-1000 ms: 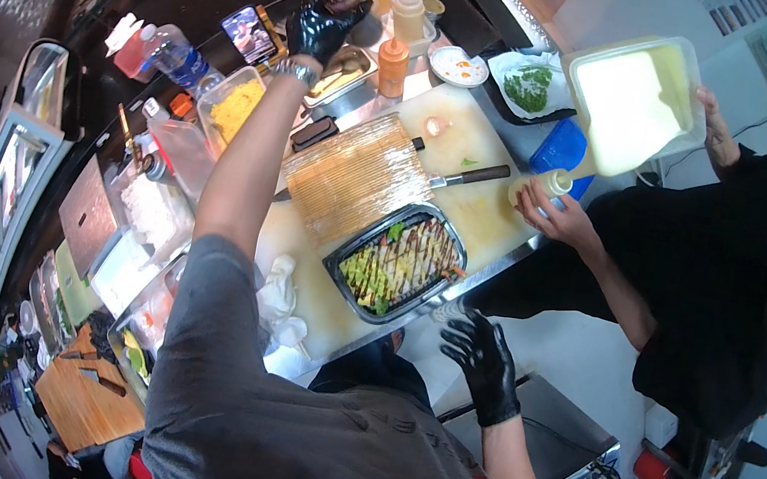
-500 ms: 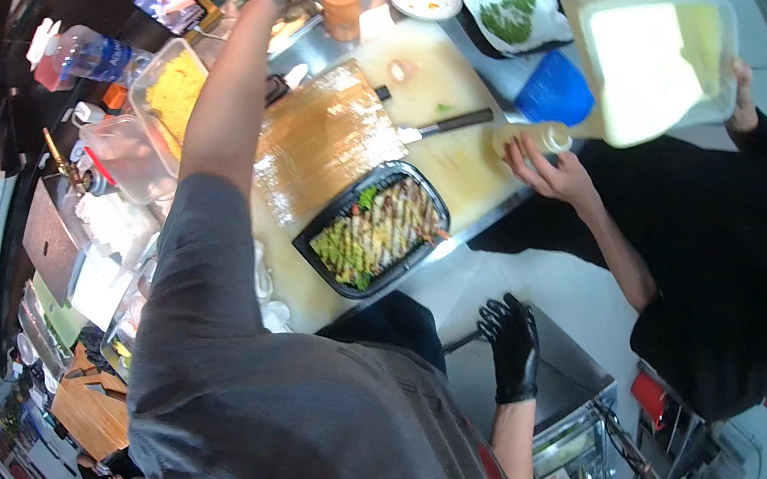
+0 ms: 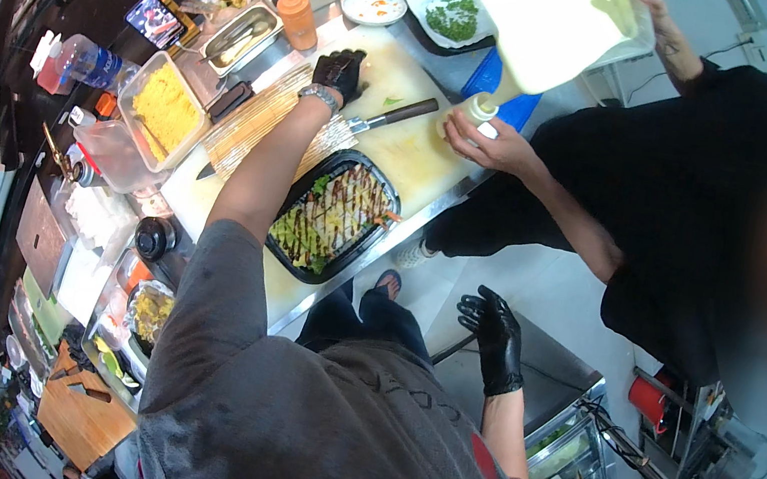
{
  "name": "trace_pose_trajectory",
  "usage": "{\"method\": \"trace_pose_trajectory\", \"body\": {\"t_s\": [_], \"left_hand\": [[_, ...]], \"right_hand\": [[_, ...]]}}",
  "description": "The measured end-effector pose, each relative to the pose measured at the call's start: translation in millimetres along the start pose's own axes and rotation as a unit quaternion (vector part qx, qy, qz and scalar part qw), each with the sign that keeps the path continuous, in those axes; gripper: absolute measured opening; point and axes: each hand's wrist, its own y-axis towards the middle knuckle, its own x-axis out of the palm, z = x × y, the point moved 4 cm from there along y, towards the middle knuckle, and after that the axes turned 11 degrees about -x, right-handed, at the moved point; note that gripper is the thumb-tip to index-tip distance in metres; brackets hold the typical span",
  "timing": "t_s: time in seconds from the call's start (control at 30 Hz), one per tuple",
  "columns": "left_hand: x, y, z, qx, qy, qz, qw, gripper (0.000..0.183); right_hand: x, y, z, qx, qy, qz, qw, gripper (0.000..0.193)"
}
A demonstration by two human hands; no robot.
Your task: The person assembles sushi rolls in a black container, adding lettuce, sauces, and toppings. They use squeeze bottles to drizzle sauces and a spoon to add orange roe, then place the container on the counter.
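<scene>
My left hand [image 3: 340, 73], in a black glove, rests on the pale cutting board [image 3: 386, 73] with its fingers curled. What it holds, if anything, is hidden. Beside it lie a bamboo rolling mat [image 3: 263, 113], partly under my forearm, and a knife with a dark handle [image 3: 403, 113]. A black tray [image 3: 332, 216] of salad greens and sauce-striped pieces sits at the board's near edge. My right hand [image 3: 492, 339], also black-gloved, hangs off the counter with fingers apart and nothing in it, above a steel surface [image 3: 548, 348].
At right, a co-worker tilts a large clear container [image 3: 629, 42] of pale liquid over a squeeze bottle [image 3: 474, 113]. Squeeze bottles [image 3: 297, 19], a white plate [image 3: 374, 7] and a tray of chopped greens [image 3: 449, 15] line the back. A yellow-filled tub [image 3: 165, 110] stands left.
My left hand has come back from the squeeze bottles at the rear onto the cutting board, where a small pinkish piece lay. The co-worker's container now tips closer over the bottle.
</scene>
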Motion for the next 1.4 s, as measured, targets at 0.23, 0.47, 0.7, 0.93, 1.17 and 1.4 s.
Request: {"method": "trace_pose_trajectory", "body": {"t_s": [0.23, 0.47, 0.7, 0.93, 1.17, 1.4], "left_hand": [[-4.8, -6.6, -21.6, 0.003, -0.150, 0.181, 0.972, 0.041], [-114.5, -188.8, 84.8, 0.124, -0.537, -0.121, 0.826, 0.067], [-159.7, -342.3, 188.8, 0.372, -0.336, 0.004, 0.865, 0.036], [-143.0, -374.3, 209.0, 0.325, -0.362, -0.163, 0.858, 0.045], [-105.8, -396.7, 209.8, 0.359, -0.336, -0.132, 0.861, 0.046], [-136.3, -408.6, 222.9, 0.300, -0.306, -0.129, 0.894, 0.054]], "right_hand": [[-32.7, -30.3, 7.4, 0.000, 0.022, 0.021, 1.000, 0.040], [10.6, -29.6, -16.6, -0.048, 0.025, -0.062, 0.997, 0.043], [42.3, -23.3, -33.7, -0.136, 0.010, -0.184, 0.973, 0.037], [19.6, -40.2, -23.8, -0.112, 0.005, -0.169, 0.979, 0.038], [13.4, -55.1, -23.6, -0.128, -0.006, -0.176, 0.976, 0.029], [-2.0, -56.3, -19.5, -0.132, -0.068, -0.165, 0.975, 0.036]]}}
